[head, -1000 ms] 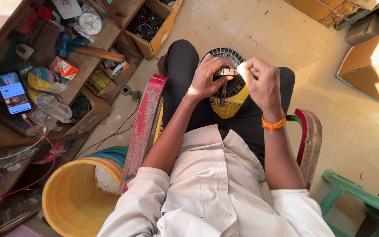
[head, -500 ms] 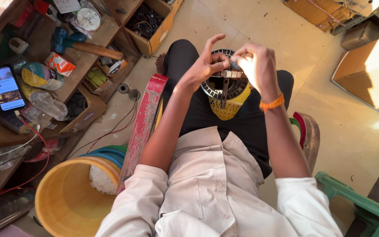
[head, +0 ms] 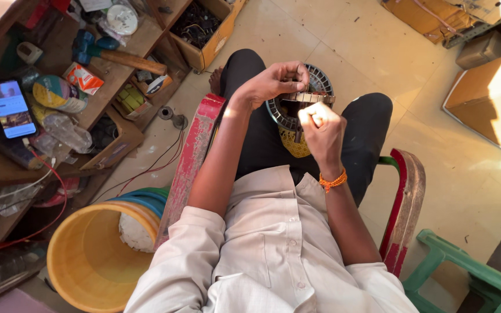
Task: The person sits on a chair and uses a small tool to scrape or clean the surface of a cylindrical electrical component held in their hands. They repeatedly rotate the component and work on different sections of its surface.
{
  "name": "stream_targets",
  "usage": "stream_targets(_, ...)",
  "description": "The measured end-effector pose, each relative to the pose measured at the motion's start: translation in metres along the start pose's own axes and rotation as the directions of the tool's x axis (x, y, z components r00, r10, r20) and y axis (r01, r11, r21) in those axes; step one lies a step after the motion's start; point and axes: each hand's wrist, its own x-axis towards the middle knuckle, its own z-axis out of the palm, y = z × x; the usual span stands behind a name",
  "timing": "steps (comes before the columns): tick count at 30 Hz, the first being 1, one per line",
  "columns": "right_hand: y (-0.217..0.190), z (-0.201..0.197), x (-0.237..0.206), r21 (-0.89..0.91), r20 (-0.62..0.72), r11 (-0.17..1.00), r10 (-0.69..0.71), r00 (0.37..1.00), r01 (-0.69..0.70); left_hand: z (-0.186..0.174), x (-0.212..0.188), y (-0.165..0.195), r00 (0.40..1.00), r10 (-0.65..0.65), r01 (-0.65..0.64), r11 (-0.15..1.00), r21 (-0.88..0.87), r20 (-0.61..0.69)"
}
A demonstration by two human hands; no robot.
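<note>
two hands work over a round ribbed motor stator point(head: 314, 78) resting on the seated person's lap: the left hand point(head: 273, 81) is curled over its top edge, gripping it. the right hand point(head: 322, 130) is a closed fist just beside it, though what it pinches is too small to tell. a yellow bucket point(head: 82, 266) sits on the floor by the red chair point(head: 189, 165).

you have one view only: the head camera looks steeply down from above your chest, close over your lap, floor point(head: 436, 133) beyond.
</note>
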Motion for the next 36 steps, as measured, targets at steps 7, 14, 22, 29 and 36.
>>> stream_targets(7,0.019,0.004,-0.016,0.107,0.12,0.989,0.087,0.989,-0.1,0.006,0.002,0.011,0.999,-0.022,0.023,0.999,0.049,-0.03)
stream_targets(14,0.039,0.003,-0.03,0.037,0.247,0.993,0.097,0.964,-0.109,0.042,-0.022,0.013,0.911,0.408,-0.24,0.654,0.718,-0.068)
stream_targets(22,0.042,-0.046,-0.018,0.091,0.088,0.995,-0.039,0.995,0.031,0.051,-0.022,-0.005,0.834,0.533,-0.214,0.551,0.807,-0.143)
stream_targets(29,0.004,-0.058,0.025,0.023,0.045,0.999,-0.05,0.998,0.049,0.054,-0.025,-0.004,0.833,0.535,-0.201,0.534,0.822,-0.144)
stream_targets(36,0.002,-0.049,0.058,-0.072,0.096,0.984,-0.159,0.983,0.166,0.054,-0.023,-0.006,0.802,0.58,-0.23,0.521,0.822,-0.143)
